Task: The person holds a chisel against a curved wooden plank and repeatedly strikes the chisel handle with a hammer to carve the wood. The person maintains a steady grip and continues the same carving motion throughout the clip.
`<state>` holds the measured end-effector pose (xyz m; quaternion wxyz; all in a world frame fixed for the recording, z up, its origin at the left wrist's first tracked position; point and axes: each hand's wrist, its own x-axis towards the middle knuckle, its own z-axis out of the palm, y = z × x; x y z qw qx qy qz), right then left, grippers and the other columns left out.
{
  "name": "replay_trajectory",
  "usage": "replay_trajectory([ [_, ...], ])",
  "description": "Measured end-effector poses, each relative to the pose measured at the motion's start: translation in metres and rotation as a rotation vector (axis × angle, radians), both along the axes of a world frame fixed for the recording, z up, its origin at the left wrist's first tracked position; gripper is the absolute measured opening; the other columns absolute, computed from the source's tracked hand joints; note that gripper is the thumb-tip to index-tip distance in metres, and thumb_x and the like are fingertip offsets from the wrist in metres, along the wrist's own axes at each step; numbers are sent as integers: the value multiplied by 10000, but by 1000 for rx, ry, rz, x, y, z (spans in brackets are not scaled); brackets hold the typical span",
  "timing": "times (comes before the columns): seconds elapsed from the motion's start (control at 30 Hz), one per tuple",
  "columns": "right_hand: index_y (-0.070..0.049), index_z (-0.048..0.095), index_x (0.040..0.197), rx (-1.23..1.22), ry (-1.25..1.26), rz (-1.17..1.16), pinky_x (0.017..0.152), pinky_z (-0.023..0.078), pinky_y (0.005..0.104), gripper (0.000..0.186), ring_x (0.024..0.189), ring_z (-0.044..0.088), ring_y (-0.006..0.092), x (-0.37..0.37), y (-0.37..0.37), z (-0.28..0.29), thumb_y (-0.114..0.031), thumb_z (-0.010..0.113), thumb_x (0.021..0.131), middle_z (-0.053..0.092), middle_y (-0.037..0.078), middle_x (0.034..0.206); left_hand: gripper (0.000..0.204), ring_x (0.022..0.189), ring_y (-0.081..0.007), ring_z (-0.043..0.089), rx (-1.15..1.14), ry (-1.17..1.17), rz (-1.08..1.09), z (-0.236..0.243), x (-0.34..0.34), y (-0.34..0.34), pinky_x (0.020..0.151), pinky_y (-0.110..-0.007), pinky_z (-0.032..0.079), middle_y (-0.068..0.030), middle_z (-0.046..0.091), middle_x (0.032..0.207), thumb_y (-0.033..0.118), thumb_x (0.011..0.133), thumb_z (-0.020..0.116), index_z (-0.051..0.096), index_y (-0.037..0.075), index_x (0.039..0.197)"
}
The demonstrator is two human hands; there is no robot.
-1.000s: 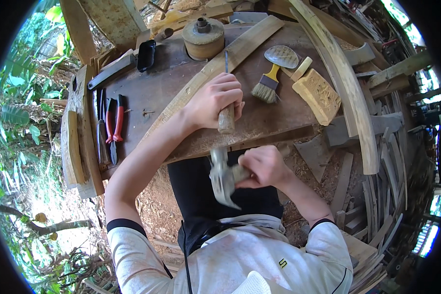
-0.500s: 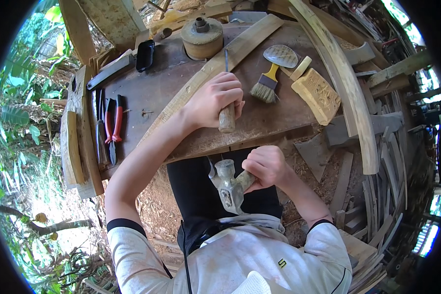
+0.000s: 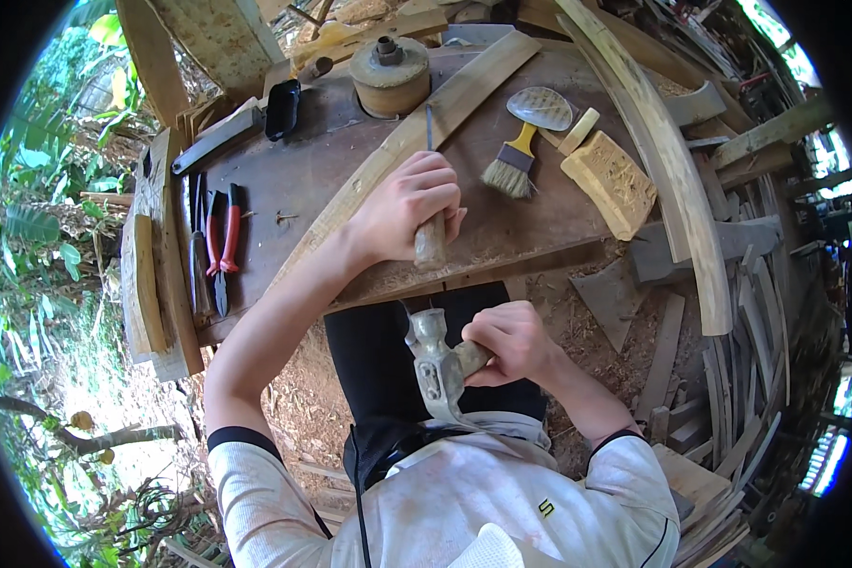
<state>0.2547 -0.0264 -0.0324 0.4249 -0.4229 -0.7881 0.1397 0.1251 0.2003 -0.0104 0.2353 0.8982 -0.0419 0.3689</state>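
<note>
At the left of the frame, a slim dark-handled tool point(image 3: 199, 275) lies on the brown wooden surface point(image 3: 549, 222), just beside a pair of red-handled metal pliers point(image 3: 223, 241) whose nose points down the frame. Above and right of these is a small black open tray point(image 3: 282, 109). A long pale flat wooden strip point(image 3: 364, 189) slants from left of centre to the upper middle, passing just below a round tan wooden block point(image 3: 388, 85) topped with a metal fitting. At centre, the left hand point(image 3: 409, 208) has its fingers wrapped around a wooden-handled tool point(image 3: 431, 248); its thin metal shaft points up over the strip, contact unclear. Lower, the right hand point(image 3: 509, 343) has its fingers closed around the handle of a grey metal claw hammer point(image 3: 435, 369), the head well apart from the tool, above the lap. Right of centre lie a yellow-handled bristle brush point(image 3: 511, 168) and a yellowish carved wooden block point(image 3: 612, 185).
</note>
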Motion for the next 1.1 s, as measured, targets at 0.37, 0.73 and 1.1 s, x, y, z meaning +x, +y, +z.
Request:
replay_trajectory([
  [0.37, -59, 644, 866, -202, 244, -155, 501, 450, 368, 380, 521, 599, 281, -1, -19, -6, -407, 797, 872, 547, 68, 633, 281, 667, -289, 577, 192, 5, 1, 1, -6, -6, 684, -407, 499, -71, 524, 673, 144, 780, 788, 526, 84, 697],
  [0.73, -58, 597, 828, -213, 381, -333, 481, 376, 381, 466, 477, 529, 294, 10, -51, -31, -509, 653, 933, 438, 90, 605, 271, 563, -270, 515, 152, -90, -94, -6, 7, -15, 542, -388, 429, -56, 469, 624, 134, 717, 755, 488, 95, 689],
  [1.1, -44, 623, 864, -252, 373, -316, 498, 390, 378, 474, 505, 557, 312, 6, -46, -36, -512, 638, 940, 480, 99, 635, 298, 507, -240, 432, 159, -221, -169, -4, 7, -16, 482, -359, 351, -38, 386, 606, 47, 721, 737, 453, 92, 644],
])
